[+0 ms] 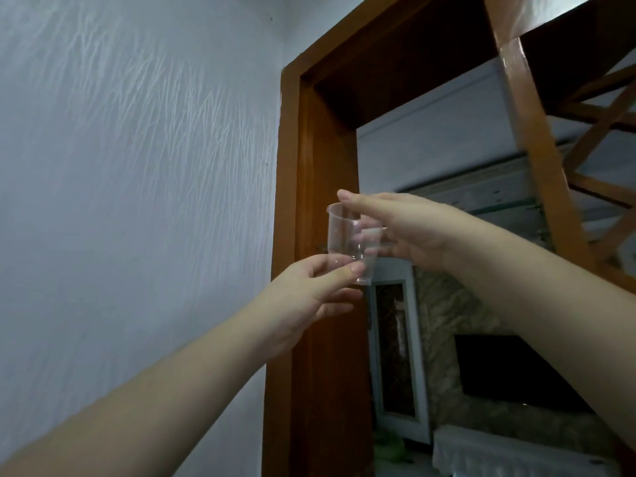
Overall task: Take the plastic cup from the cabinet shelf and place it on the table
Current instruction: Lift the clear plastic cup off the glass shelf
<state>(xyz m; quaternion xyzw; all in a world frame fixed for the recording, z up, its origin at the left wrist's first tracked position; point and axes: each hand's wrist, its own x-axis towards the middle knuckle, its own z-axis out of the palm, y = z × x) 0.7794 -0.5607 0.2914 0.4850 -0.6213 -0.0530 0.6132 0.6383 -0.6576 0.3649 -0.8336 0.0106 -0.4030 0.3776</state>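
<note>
Right hand [409,232]: raised at scene centre, index finger laid over the rim of the cup [347,241], other fingers seen through the clear wall, gripping the cup near its top.
Left hand [309,297]: just below and left of the right hand, thumb and fingers pinched on the cup's lower part.
Cup: clear plastic, held in mid-air between both hands, roughly upright with a slight tilt, mouth upward; whether a second cup is nested in it cannot be told.
Door frame [309,132]: brown wood, directly behind the cup.
Wall [137,166]: pale, textured, filling the left side.
Shelf [537,132]: glossy wooden post with crossed slats, upper right, apart from the cup.
Far room: blurred dark screen [516,370], low right.
</note>
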